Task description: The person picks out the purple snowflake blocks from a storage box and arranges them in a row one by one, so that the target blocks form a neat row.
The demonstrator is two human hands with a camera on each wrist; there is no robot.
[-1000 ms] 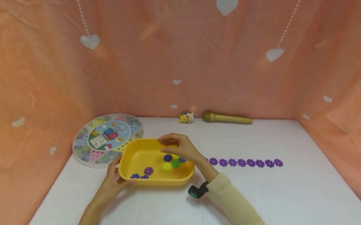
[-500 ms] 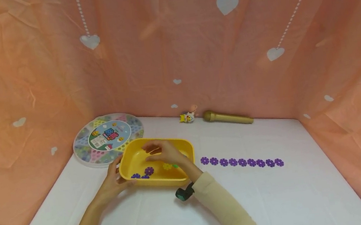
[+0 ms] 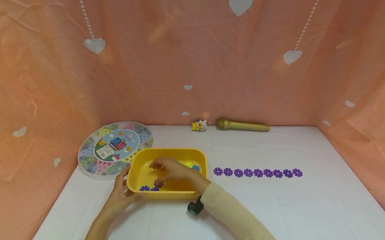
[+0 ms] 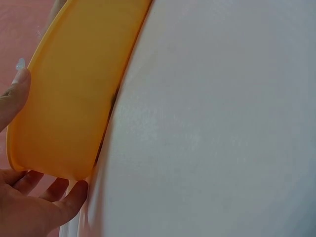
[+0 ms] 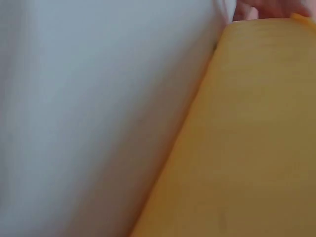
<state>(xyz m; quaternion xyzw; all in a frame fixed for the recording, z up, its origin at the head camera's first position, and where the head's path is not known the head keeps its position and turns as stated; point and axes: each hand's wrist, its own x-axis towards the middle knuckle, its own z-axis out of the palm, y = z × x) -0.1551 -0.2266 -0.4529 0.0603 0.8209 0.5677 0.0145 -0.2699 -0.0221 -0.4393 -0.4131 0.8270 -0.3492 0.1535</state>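
On the table stands a shallow yellow plastic tub (image 3: 137,172). My left hand (image 3: 118,196) grips its left end; in the left wrist view the thumb (image 4: 17,94) lies by the rim and the fingers are against the end wall. Inside the tub is my right hand (image 3: 175,169), thumb and fingers apart, with the thumb right at a purple flower-shaped disc (image 3: 158,183). Two darker purple discs lie near the front left corner, and a yellow disc (image 3: 189,164) and a blue disc (image 3: 195,168) show at the right. Other discs are hidden under the hand. The right wrist view shows mostly tub wall (image 5: 256,123).
Right of the tub, several purple flower discs (image 3: 258,173) lie in one straight row on the white table. Behind stand a round patterned game box (image 3: 115,146), a small toy figure (image 3: 199,125) and a gold microphone (image 3: 242,124). A pink curtain (image 3: 183,48) encloses the table.
My right hand has moved left and down into the tub, from its right back side to the purple disc. The left hand keeps its hold on the tub.
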